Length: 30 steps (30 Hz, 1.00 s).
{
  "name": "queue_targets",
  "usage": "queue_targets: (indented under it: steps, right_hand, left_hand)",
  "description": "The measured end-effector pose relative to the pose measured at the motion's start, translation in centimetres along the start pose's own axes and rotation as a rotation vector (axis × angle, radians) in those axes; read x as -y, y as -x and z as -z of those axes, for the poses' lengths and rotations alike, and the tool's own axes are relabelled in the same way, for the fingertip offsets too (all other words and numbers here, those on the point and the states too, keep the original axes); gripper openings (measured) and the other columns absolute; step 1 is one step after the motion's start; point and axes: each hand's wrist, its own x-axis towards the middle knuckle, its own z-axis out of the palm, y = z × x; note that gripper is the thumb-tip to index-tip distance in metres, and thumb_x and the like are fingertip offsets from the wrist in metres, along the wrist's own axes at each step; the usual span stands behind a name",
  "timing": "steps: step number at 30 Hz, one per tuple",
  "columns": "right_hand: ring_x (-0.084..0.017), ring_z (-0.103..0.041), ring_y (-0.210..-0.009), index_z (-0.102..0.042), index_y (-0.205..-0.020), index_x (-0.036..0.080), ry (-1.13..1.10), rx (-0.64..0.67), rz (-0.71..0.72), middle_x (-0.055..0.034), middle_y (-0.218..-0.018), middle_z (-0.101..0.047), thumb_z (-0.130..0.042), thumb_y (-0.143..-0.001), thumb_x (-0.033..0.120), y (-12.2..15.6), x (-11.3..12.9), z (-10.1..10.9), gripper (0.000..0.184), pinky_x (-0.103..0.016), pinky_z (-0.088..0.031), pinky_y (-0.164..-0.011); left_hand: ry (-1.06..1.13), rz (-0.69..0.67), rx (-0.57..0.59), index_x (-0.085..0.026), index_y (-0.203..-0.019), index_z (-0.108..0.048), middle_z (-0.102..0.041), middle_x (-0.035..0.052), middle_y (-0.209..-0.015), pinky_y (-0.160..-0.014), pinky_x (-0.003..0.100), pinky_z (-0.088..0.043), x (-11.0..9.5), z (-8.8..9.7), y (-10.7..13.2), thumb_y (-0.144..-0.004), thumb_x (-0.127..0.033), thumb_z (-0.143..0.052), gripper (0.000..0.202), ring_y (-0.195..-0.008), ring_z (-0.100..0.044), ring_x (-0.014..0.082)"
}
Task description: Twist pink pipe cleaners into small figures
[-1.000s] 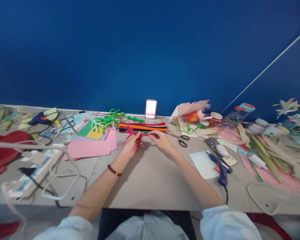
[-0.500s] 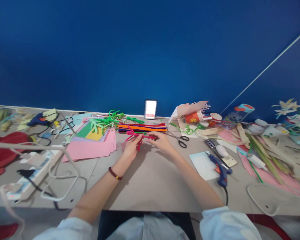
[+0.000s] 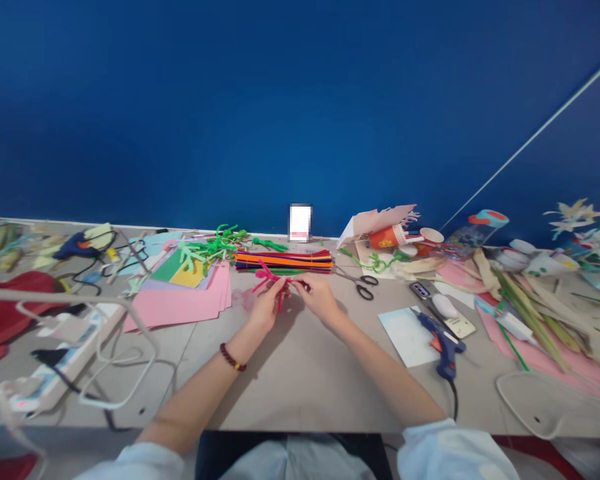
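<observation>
A bent pink pipe cleaner [image 3: 264, 272] is pinched between both of my hands over the middle of the table. My left hand [image 3: 266, 303], with a beaded bracelet on its wrist, closes on it from the left, and loops and ends stick out past the fingers. Fingertips of my right hand [image 3: 319, 298] grip the same pipe cleaner on its right side. Just beyond lies a bundle of coloured pipe cleaners [image 3: 285, 260]. Twisted green pipe cleaners [image 3: 225, 239] form a pile to its left. Scissors [image 3: 364, 287] with black handles rest to the right of the bundle.
A phone [image 3: 301, 222] with a blurred screen leans upright at the blue wall. Pink paper [image 3: 180, 307] and a power strip [image 3: 63, 363] are on the left. A blue glue gun [image 3: 445, 343] and its cord lie right of my arm, with an orange paper cup [image 3: 387, 237] behind.
My hands have drawn closer together on the pink pipe cleaner, the right one shifting left and slightly nearer to me. The whole view has tilted a little.
</observation>
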Motion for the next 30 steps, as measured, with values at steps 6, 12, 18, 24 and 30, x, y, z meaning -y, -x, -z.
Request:
queue_targets:
  steps: [6, 12, 18, 24, 30]
  right_hand:
    - [-0.018, -0.06, -0.077, -0.068, -0.087, 0.021, 0.017, -0.008, 0.029, -0.0055, -0.082, -0.068, -0.053, -0.087, 0.03, 0.5, -0.3, -0.9, 0.018, -0.029, -0.046, -0.071]
    - [-0.018, -0.061, -0.075, -0.069, -0.083, 0.02, 0.019, -0.074, 0.014, -0.006, -0.079, -0.068, -0.053, -0.088, 0.03, 0.5, 0.1, -0.4, 0.02, -0.029, -0.046, -0.07]
    - [-0.018, -0.06, -0.069, -0.07, -0.078, 0.02, -0.039, -0.089, -0.084, -0.0053, -0.075, -0.068, -0.055, -0.085, 0.029, 0.1, 0.7, 0.0, 0.018, -0.028, -0.046, -0.064]
    - [-0.018, -0.061, -0.068, -0.07, -0.075, 0.02, -0.127, -0.093, -0.121, -0.0053, -0.074, -0.069, -0.059, -0.083, 0.031, -0.5, 0.3, 0.4, 0.018, -0.029, -0.047, -0.065]
    - [-0.017, -0.063, -0.079, -0.071, -0.087, 0.02, -0.186, 0.072, -0.121, -0.0063, -0.089, -0.071, -0.063, -0.08, 0.03, -1.3, 0.1, 2.2, 0.015, -0.029, -0.048, -0.071]
  left_hand:
    - [-0.022, -0.064, -0.052, -0.012, -0.066, -0.065, -0.064, 0.0001, -0.057, -0.052, 0.021, -0.046, -0.1, 0.3, -0.4, -0.05, -0.03, -0.083, 0.03, -0.049, -0.056, 0.0083]
    - [-0.04, -0.034, -0.07, -0.012, -0.066, -0.067, -0.068, 0.0029, -0.063, -0.059, 0.022, -0.049, 0.0, 0.2, -0.3, -0.047, -0.027, -0.084, 0.03, -0.057, -0.061, 0.0111]
    - [-0.169, -0.182, 0.038, -0.012, -0.068, -0.069, -0.068, 0.0042, -0.066, -0.065, 0.026, -0.051, 0.0, 0.3, -0.3, -0.053, -0.028, -0.082, 0.025, -0.062, -0.063, 0.0136]
    - [-0.263, -0.257, 0.125, -0.013, -0.069, -0.07, -0.068, 0.0043, -0.066, -0.07, 0.028, -0.051, -0.2, 0.6, -0.2, -0.062, -0.032, -0.077, 0.022, -0.065, -0.062, 0.0143]
    - [-0.231, -0.258, 0.074, -0.014, -0.073, -0.069, -0.066, 0.0021, -0.064, -0.066, 0.027, -0.051, -0.4, 1.0, -1.1, -0.061, -0.035, -0.077, 0.025, -0.062, -0.061, 0.013]
